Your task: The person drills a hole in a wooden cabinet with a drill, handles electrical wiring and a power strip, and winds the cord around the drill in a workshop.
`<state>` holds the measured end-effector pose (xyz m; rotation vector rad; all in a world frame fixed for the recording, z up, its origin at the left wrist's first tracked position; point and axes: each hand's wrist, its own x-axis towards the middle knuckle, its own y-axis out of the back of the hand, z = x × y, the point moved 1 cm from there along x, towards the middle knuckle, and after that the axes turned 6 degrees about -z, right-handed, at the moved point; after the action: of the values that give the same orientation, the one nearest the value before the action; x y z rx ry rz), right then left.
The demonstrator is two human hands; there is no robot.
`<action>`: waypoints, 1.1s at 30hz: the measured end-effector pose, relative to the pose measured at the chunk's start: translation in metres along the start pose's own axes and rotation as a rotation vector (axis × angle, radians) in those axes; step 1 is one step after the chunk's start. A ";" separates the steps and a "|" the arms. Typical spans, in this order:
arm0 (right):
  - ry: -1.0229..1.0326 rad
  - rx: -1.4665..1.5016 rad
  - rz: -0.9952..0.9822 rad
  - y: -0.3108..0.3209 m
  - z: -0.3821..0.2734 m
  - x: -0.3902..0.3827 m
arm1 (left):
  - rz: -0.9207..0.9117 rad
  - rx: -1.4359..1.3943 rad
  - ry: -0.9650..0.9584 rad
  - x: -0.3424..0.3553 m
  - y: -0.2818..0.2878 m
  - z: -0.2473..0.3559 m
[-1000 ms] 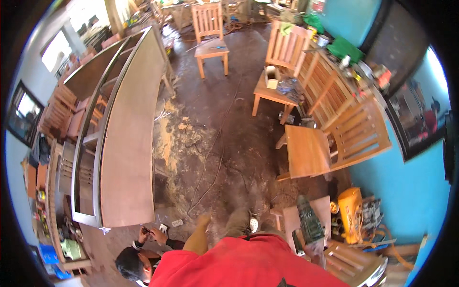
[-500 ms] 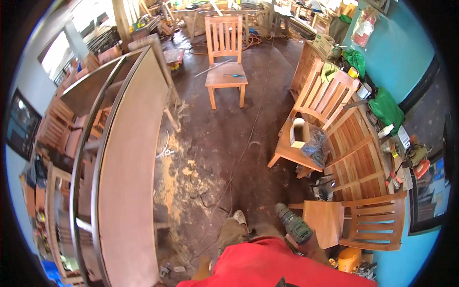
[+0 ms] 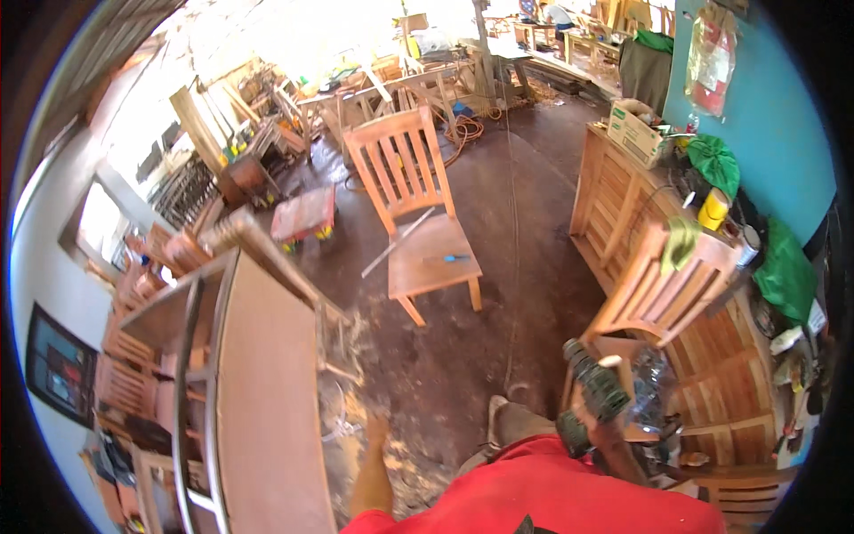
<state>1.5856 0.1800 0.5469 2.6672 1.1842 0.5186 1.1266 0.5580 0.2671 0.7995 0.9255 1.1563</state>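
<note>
My right hand (image 3: pixel 585 416) grips a dark green cordless drill (image 3: pixel 601 381), its front end pointing forward. The drill hides part of the seat of a wooden chair (image 3: pixel 663 289) at the right; a green cloth (image 3: pixel 680 245) hangs over that chair's back, and a clear plastic bag (image 3: pixel 652 387) lies on its seat. My left hand (image 3: pixel 377 431) hangs low beside a long brown panel (image 3: pixel 271 400), apart from it; its fingers are too blurred to read. Ahead stands another wooden chair (image 3: pixel 431 271), bearing a long thin strip (image 3: pixel 397 243) and a small blue tool (image 3: pixel 456 258).
A slatted wooden cabinet (image 3: pixel 614 209) lines the blue wall, carrying a cardboard box (image 3: pixel 636 133), green bags and cans. A cable (image 3: pixel 511 294) runs along the dark floor. A low red-topped platform (image 3: pixel 303 214) and a cluttered workbench (image 3: pixel 391 84) stand farther off.
I have moved forward, so the chair ahead looks nearer. The drill has come up, in front of the right-hand chair. My left forearm now reaches farther into view.
</note>
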 end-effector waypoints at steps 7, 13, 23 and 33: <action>-0.372 0.401 0.226 0.005 0.009 0.260 | -0.701 -0.056 0.389 -0.013 -0.057 0.129; -0.336 0.380 0.361 0.009 0.100 0.463 | -0.704 -0.085 0.444 0.089 -0.141 0.250; -0.405 0.140 0.359 0.061 0.168 0.767 | -0.308 -0.451 -0.330 0.509 -0.183 0.693; -0.302 0.097 0.167 0.020 0.286 1.141 | -0.454 -0.770 0.180 0.750 -0.289 0.937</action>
<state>2.4186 1.0101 0.5642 2.8124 0.9295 0.0739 2.1965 1.1746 0.2585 -0.1373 0.6709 1.0634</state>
